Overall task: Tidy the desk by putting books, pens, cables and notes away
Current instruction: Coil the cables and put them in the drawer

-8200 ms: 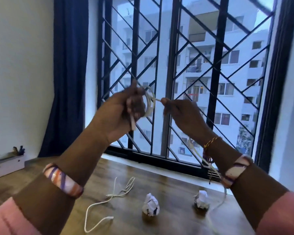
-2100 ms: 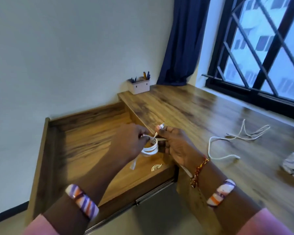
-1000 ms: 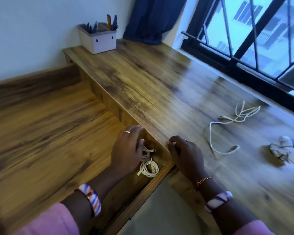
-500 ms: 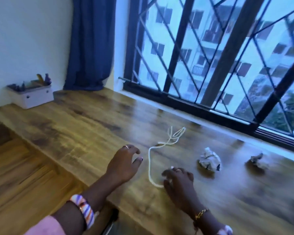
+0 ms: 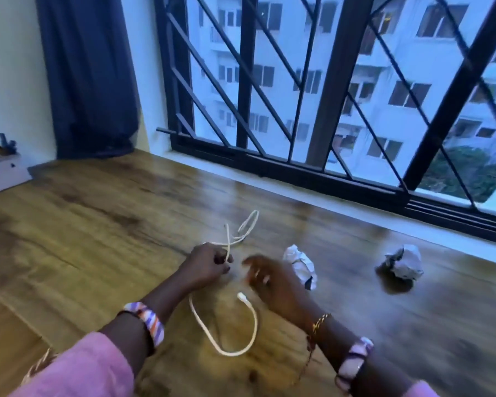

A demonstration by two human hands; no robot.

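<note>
White cable (image 5: pixel 224 325) now off the desk (image 5: pixel 98 224), thin, looped, pinched in left hand (image 5: pixel 206 265); right hand (image 5: pixel 272 282) loose, empty.

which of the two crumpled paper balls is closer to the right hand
The left paper ball, right beside the right hand; the other paper ball sits apart, farther right.

Cable (image 5: pixel 226 333) on desk (image 5: pixel 83 224), centre-front, btwn left hand (image 5: pixel 209 265) & right hand (image 5: pixel 272 282). Two paper balls right of hands: nearer (image 5: pixel 301 266), farther (image 5: pixel 404 262). Pen holder (image 5: pixel 0 170) far left at wall. Window (image 5: pixel 327 96) behind desk.
</note>
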